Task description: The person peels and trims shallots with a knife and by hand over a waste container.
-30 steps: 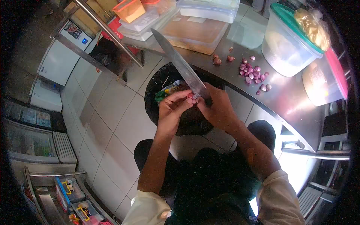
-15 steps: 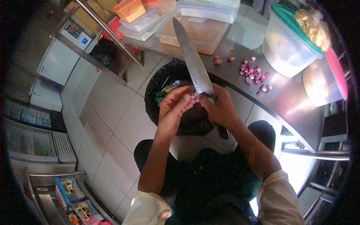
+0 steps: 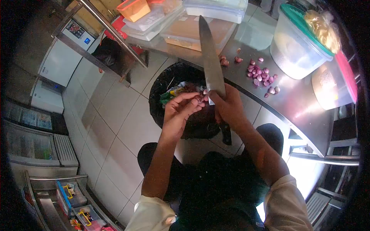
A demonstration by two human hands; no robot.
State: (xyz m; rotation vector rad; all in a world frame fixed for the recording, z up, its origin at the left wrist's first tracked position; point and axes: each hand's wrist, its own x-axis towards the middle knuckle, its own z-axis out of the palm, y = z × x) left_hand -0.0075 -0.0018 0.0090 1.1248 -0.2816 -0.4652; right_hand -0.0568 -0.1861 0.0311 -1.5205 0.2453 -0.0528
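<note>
My right hand (image 3: 228, 103) is closed round a large knife (image 3: 211, 57), its blade pointing up and away and its black handle showing below the palm. Beside the blade, my left hand (image 3: 179, 114) pinches a small shallot (image 3: 202, 98), partly covered by the fingertips. Both hands are over a bin with a black liner (image 3: 156, 111), which holds scraps and wrappers. Several peeled shallots (image 3: 262, 74) lie on the steel table (image 3: 291, 101), and a few brown-skinned ones (image 3: 238, 59) are near them.
Flat lidded containers (image 3: 189, 32) and an orange tub (image 3: 133, 10) stand at the table's back. A green-lidded bucket (image 3: 298, 52) and a pink-lidded container (image 3: 331, 84) are at the right. A metal rack with boxes (image 3: 73, 194) stands lower left.
The knife has swung from leaning left to nearly upright, and its handle has come into view below my right hand. My right hand has shifted slightly right; the left stays nearly in place.
</note>
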